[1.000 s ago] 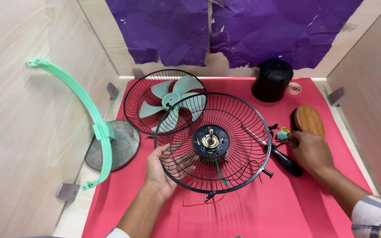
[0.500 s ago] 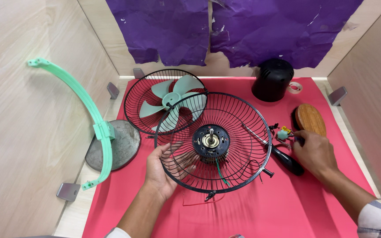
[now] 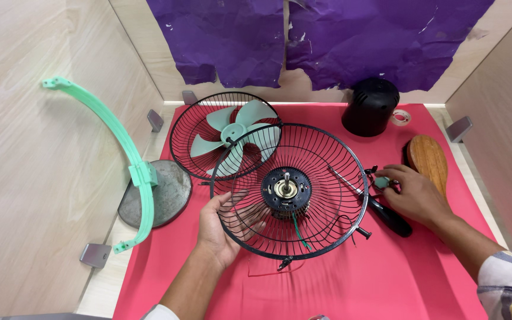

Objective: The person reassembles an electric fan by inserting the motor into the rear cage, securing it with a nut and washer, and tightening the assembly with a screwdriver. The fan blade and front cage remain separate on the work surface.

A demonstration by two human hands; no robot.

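In my left hand (image 3: 220,228), palm up, fingers curled round the lower-left rim, rests the rear fan guard (image 3: 291,189) with its motor (image 3: 285,189). My right hand (image 3: 413,195), fingers loosely bent, pinches small green fasteners (image 3: 380,182) above the screwdriver (image 3: 386,213). Judged step: gathering hardware; next needs a precise pick.

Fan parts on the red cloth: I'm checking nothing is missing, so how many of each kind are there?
Wire guards: 2, rear guard with motor in the left hand, front guard
Blade sets: 1, mint blade
Motor covers: 1, black cover
Stands: 1, mint arm on round base
Small mint piece at the right hand: 1
Total: 6
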